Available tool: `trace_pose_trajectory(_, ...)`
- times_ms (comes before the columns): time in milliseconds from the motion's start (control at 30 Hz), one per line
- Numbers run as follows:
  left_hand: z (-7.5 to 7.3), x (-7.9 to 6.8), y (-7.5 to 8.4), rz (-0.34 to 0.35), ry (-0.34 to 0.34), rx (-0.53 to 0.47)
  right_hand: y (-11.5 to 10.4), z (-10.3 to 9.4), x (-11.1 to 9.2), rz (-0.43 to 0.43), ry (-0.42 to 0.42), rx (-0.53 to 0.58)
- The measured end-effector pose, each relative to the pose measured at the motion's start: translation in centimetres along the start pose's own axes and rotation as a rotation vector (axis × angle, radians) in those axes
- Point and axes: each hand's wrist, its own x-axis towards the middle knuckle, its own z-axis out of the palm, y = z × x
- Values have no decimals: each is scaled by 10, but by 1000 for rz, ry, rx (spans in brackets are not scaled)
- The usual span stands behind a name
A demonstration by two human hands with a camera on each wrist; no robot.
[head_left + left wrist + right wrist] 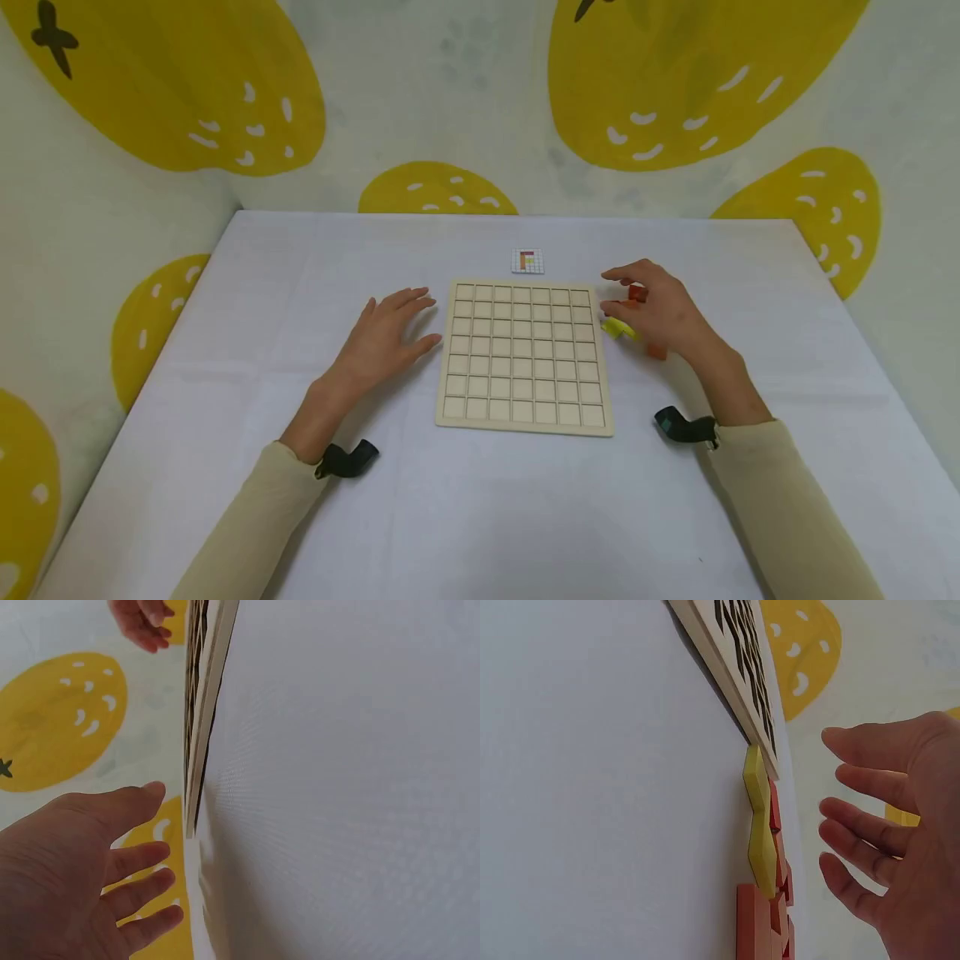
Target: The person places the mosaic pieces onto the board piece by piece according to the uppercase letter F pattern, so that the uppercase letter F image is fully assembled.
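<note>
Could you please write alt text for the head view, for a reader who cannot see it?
A person's left hand and right hand hover on either side of a square grid board on a white table, the right hand over yellow and red pieces. A small patterned card lies beyond the board.

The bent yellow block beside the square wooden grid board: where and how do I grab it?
Probably pinch the bent yellow block at its middle, from above and the person's side. It looks notched there, and that side looks open; red and orange blocks crowd the far side and right; the square wooden grid board lies left.
</note>
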Motion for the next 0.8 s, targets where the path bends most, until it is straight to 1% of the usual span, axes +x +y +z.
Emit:
trace_pose_trajectory(100, 1, 1, -1, 9, -7, -3, 4, -2, 0, 27, -13, 46)
trace_pose_trajectory(233, 2, 1, -3, 14, -25, -5, 12, -2, 0, 3, -13, 67)
trace_pose_trajectory(333, 2, 1, -3, 14, -46, -42, 19, -1, 0, -21, -17, 62)
trace_pose_trajectory(500, 3, 2, -3, 13, -96, -92, 27, -3, 1, -12, -53, 64)
trace_pose_trajectory(633, 2, 2, -3, 12, -138, -92, 29, -1, 3, -2, -77, 58)
trace_pose_trajectory(800, 3, 0, -5, 30, -176, -94, 30, 1, 6, -1, -75, 47)
